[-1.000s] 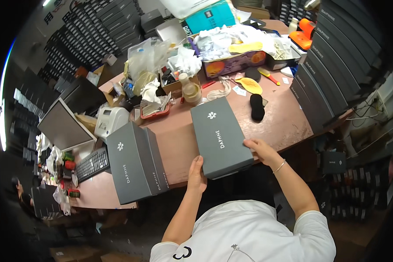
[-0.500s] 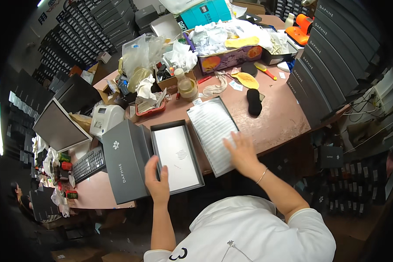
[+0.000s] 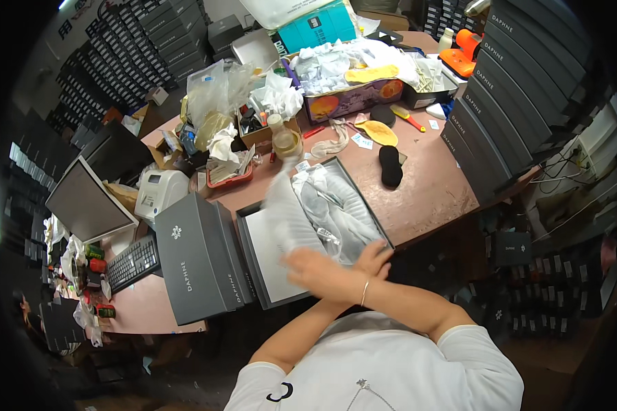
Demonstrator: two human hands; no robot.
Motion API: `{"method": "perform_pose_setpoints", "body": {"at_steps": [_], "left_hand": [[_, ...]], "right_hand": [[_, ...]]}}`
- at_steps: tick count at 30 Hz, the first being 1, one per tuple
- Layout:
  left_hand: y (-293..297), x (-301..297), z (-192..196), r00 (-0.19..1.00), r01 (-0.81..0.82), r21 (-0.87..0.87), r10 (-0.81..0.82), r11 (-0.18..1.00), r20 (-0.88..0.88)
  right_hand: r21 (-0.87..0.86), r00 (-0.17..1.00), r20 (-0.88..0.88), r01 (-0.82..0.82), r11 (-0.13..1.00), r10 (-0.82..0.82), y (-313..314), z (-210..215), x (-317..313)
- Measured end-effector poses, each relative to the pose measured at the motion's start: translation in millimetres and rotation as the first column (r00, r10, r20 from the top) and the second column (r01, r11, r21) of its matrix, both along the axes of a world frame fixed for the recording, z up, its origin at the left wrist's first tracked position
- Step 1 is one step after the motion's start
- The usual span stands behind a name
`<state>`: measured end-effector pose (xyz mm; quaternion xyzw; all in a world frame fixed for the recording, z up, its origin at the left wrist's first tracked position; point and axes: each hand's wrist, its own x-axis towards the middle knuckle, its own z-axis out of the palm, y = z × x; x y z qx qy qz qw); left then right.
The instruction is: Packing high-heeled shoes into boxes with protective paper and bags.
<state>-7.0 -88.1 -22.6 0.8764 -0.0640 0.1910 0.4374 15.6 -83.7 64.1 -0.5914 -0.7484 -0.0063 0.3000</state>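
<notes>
My arms cross in front of an open shoe box (image 3: 367,205). Inside it lies a translucent-wrapped bundle (image 3: 322,202) on white ribbed padding; what it wraps is hard to make out. My left hand (image 3: 373,259) rests at the box's near right corner, fingers apart. My right hand (image 3: 315,275), crossed over the left arm, grips the near end of a white ribbed padding sheet (image 3: 288,209). The sheet is blurred, tilted up over a dark box lid (image 3: 264,257) with a white inside. Left of this lid stand dark closed boxes (image 3: 195,264).
A tall stack of dark shoe boxes (image 3: 514,96) stands at the right. A black brush-like object (image 3: 391,166), yellow insole (image 3: 377,133) and glass jar (image 3: 286,142) lie or stand farther back. A white printer (image 3: 161,194), keyboard (image 3: 131,262) and monitor (image 3: 89,198) are left.
The ribbed sheet has been lifted off the box and swung left by my right hand, uncovering the bundle. My left hand has crossed from the lid to the box's near right corner.
</notes>
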Motion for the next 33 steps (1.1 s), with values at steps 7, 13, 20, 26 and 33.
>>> {"method": "perform_pose_setpoints", "body": {"at_steps": [7,13,20,26,33], "left_hand": [[74.8,-47.1,-4.6,0.723,-0.581,-0.8,0.548,0.15,-0.422],[62.1,-53.8,53.9,0.846,-0.459,-0.757,0.49,0.465,-0.211],[70.0,-33.6,34.8,0.883,-0.42,-0.873,0.335,0.249,-0.33],[73.5,-19.0,30.9,0.956,-0.201,-0.966,0.246,0.164,-0.157],[98.2,-51.2,27.9,0.911,-0.192,-0.914,0.281,-0.357,-0.301]], "right_hand": [[-0.066,0.89,-0.276,0.359,0.931,-0.363,-33.7,20.3,72.7],[-0.222,0.849,0.224,0.523,0.823,-0.479,28.7,-69.3,138.0],[-0.044,0.807,-0.09,0.582,0.812,-0.584,25.0,-96.9,144.9],[0.146,0.899,-0.267,0.393,0.908,-0.346,-2.7,-25.0,65.5],[-0.127,0.7,-0.504,0.519,0.845,-0.505,-54.6,-18.0,76.1]]}}
